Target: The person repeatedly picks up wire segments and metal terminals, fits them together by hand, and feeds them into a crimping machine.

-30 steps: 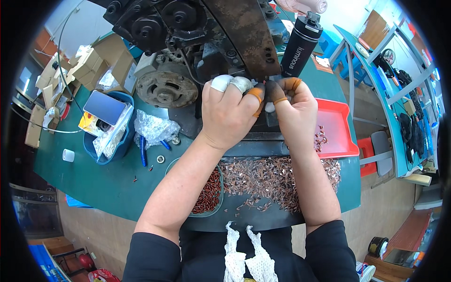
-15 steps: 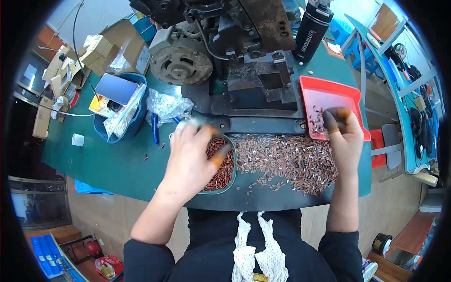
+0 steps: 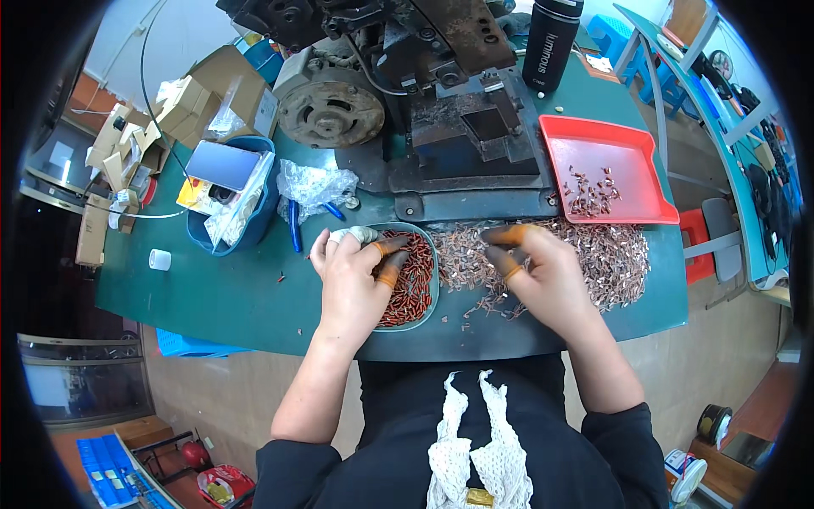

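Observation:
My left hand is over a pale green-rimmed tub filled with small reddish-brown rods. Orange and dark finger covers sit on its thumb and forefinger, whose tips are drawn together among the rods; anything between them is too small to make out. White wrapping shows at its other fingers. Above a loose heap of small copper-coloured metal pieces, my right hand has its thumb and forefinger slightly apart, also in orange and dark covers. No piece shows between them.
A dark, worn machine stands behind the heap. To its right lies a red tray with several small pieces. Further left are a blue bin, blue-handled tool, clear plastic bag and cardboard boxes. A black bottle stands behind.
My right hand has moved left from the red tray to above the copper-coloured heap. My left hand has lowered into the tub, its thumb and forefinger drawing together. The whole view has shifted slightly.

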The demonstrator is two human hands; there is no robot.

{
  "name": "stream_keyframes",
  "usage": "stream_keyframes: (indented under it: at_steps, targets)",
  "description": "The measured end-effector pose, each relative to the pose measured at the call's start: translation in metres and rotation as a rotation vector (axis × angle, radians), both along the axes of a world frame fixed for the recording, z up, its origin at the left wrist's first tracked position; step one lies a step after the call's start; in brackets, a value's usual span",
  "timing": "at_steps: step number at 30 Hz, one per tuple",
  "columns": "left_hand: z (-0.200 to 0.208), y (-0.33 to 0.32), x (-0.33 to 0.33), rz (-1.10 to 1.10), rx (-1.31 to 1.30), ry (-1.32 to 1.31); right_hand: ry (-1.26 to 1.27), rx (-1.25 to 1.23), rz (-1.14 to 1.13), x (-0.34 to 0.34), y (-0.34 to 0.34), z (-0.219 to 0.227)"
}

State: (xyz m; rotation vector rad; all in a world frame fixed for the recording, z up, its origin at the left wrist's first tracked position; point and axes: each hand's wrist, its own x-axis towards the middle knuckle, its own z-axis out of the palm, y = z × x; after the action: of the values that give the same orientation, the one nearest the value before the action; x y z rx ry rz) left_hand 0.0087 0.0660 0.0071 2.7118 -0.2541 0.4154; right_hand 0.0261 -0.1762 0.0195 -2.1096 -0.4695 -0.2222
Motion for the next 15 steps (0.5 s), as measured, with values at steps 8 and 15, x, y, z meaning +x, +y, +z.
stream_keyframes:
  at_steps: [8, 15]
  targets:
    - [0.012, -0.001, -0.009, -0.03, 0.025, -0.195, 0.381, 0.057, 0.125, 0.003, 0.04, 0.005]
    - [0.02, -0.009, -0.013, -0.097, 0.079, -0.226, 0.66, 0.279, 0.144, 0.011, 0.057, -0.014]
